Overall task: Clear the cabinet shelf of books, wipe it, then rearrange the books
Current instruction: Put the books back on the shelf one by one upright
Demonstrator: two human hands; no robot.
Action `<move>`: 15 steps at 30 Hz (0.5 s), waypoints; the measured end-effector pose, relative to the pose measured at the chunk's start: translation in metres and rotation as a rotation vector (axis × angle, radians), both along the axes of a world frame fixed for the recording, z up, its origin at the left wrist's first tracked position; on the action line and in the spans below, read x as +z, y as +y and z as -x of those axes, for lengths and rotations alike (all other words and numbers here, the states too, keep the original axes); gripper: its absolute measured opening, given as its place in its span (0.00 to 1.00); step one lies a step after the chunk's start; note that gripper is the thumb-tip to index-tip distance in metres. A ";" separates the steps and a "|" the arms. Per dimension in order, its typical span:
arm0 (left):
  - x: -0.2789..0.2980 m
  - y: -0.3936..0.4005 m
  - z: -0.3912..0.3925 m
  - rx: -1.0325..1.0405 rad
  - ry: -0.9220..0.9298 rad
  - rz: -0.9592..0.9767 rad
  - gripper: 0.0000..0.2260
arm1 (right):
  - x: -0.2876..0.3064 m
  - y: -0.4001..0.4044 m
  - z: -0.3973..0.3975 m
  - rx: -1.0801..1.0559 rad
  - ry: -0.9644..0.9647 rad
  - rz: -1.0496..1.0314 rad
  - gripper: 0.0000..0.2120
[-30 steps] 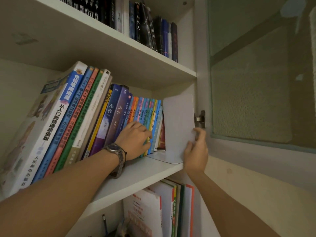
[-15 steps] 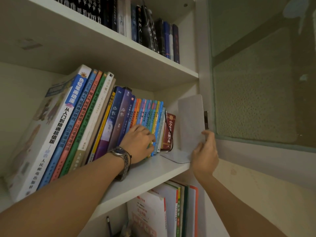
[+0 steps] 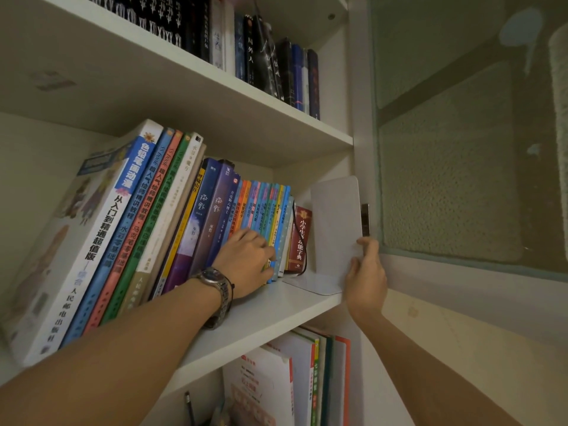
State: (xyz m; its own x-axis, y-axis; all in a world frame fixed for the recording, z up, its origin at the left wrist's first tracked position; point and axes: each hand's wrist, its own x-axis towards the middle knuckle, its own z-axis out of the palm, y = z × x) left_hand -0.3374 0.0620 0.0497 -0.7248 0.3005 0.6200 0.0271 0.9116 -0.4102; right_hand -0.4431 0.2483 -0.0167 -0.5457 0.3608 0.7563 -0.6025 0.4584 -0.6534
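A row of books (image 3: 172,229) leans to the right on the white middle shelf (image 3: 264,315). A small red dictionary (image 3: 300,238) stands at the row's right end. My left hand (image 3: 246,262), with a watch on the wrist, presses its fingers against the spines of the thin colourful books (image 3: 264,207). A white L-shaped bookend (image 3: 335,232) stands at the shelf's right end, apart from the dictionary. My right hand (image 3: 365,272) grips the bookend's upright plate at its front edge, thumb on the near face.
The upper shelf holds dark books (image 3: 261,53). More books (image 3: 304,379) stand on the shelf below. A frosted glass cabinet door (image 3: 455,149) hangs open at the right, its hinge (image 3: 365,219) just behind the bookend.
My right hand has slid the bookend to the right, away from the row, which uncovered the red dictionary. My left hand stayed on the spines.
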 end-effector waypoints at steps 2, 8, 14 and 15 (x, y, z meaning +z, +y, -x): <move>0.000 0.000 0.000 -0.002 0.000 0.001 0.15 | -0.001 0.000 0.002 0.009 -0.013 -0.020 0.16; 0.000 0.001 0.000 -0.002 -0.006 0.000 0.15 | -0.010 -0.009 -0.006 -0.052 0.159 -0.021 0.15; -0.001 0.001 0.000 0.003 -0.011 0.002 0.15 | -0.038 -0.023 -0.020 0.294 0.404 -0.241 0.11; -0.001 0.002 0.000 0.005 -0.011 0.004 0.15 | -0.042 -0.023 -0.020 0.326 0.422 -0.261 0.11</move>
